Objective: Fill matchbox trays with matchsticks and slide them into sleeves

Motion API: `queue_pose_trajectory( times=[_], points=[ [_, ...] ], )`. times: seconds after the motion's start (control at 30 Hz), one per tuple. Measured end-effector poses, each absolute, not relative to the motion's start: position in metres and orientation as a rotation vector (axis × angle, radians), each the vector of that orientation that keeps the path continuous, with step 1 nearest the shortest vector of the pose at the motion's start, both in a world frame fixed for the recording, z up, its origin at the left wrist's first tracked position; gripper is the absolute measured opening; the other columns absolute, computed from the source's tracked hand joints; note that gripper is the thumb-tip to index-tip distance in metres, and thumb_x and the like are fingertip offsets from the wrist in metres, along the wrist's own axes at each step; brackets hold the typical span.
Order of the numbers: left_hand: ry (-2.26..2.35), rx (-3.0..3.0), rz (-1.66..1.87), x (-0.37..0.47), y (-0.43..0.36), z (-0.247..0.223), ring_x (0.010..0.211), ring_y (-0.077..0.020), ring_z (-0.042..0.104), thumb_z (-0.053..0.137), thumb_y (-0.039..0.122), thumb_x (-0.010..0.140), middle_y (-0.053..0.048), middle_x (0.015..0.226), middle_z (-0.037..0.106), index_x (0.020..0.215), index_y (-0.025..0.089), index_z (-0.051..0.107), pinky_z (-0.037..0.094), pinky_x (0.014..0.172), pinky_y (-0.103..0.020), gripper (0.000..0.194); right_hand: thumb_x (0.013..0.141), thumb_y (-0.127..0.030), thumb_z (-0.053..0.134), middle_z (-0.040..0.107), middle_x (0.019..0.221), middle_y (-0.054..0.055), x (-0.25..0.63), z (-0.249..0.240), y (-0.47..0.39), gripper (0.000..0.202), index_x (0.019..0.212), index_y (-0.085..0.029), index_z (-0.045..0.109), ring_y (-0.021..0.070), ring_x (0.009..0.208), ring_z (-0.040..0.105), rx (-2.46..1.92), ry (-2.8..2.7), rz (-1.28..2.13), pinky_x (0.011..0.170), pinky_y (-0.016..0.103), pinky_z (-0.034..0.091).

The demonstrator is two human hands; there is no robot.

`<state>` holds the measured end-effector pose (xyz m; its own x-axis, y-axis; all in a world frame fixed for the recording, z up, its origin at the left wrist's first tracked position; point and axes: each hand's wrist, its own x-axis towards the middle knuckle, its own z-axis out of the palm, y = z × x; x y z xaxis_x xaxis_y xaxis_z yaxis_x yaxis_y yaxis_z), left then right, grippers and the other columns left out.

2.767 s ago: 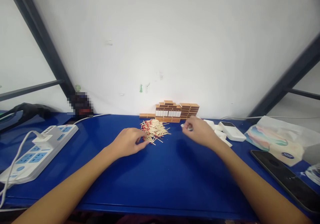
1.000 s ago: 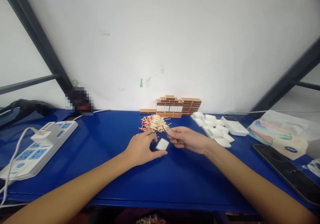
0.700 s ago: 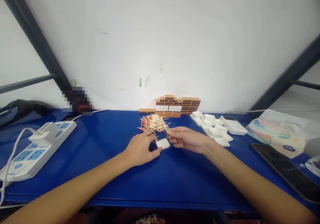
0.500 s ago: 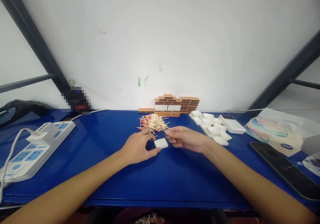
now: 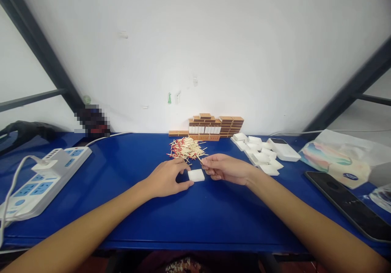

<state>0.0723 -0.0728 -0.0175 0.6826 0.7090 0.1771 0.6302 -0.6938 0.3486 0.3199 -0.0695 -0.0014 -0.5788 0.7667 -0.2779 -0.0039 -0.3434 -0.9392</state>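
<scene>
A small white tray (image 5: pixel 196 175) lies on the blue table between my hands. My left hand (image 5: pixel 171 178) is beside it, thumb and fingers apart, the thumb tip at the tray's left edge. My right hand (image 5: pixel 221 168), just right of the tray, pinches a matchstick (image 5: pixel 199 159) between thumb and fingers. Behind the tray is a loose pile of red-tipped matchsticks (image 5: pixel 187 147). Stacked matchboxes (image 5: pixel 204 129) stand against the wall, and several white trays (image 5: pixel 259 157) are heaped to the right.
A white power strip (image 5: pixel 45 183) with a cable is at the left. To the right are a white device (image 5: pixel 284 150), a tissue pack (image 5: pixel 336 163) and a black phone (image 5: pixel 348 204). Dark metal bars slant on both sides.
My left hand has shifted slightly, and its thumb now rests less over the tray's front edge. The right hand keeps its pinch on the matchstick.
</scene>
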Motion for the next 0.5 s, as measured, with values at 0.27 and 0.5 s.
queue_pose_trajectory(
  times=[0.27,0.5],
  points=[
    [1.048,2.635,0.446,0.0714,-0.0718,-0.0177,0.075,-0.0161,0.058,0.069,0.044,0.088,0.000,0.090,0.062,0.105,0.023,0.067,0.042,0.067,-0.028,0.027,0.074,-0.052,0.085,0.044,0.069,-0.004,0.3189,0.0008,-0.0706,0.048,0.073,-0.016,0.054,0.0076,0.060,0.034,-1.004,-1.421,1.970,0.050,0.023,0.022],
    [1.021,2.599,0.452,0.0704,-0.0679,-0.0171,0.069,-0.0144,0.054,0.069,0.044,0.087,0.001,0.080,0.060,0.103,0.023,0.069,0.039,0.062,-0.026,0.027,0.090,-0.055,0.065,0.049,0.067,-0.004,0.3200,-0.0051,-0.0709,0.040,0.083,-0.017,0.057,0.0095,0.056,0.041,-1.254,-1.854,1.591,0.053,0.025,0.032]
  ],
)
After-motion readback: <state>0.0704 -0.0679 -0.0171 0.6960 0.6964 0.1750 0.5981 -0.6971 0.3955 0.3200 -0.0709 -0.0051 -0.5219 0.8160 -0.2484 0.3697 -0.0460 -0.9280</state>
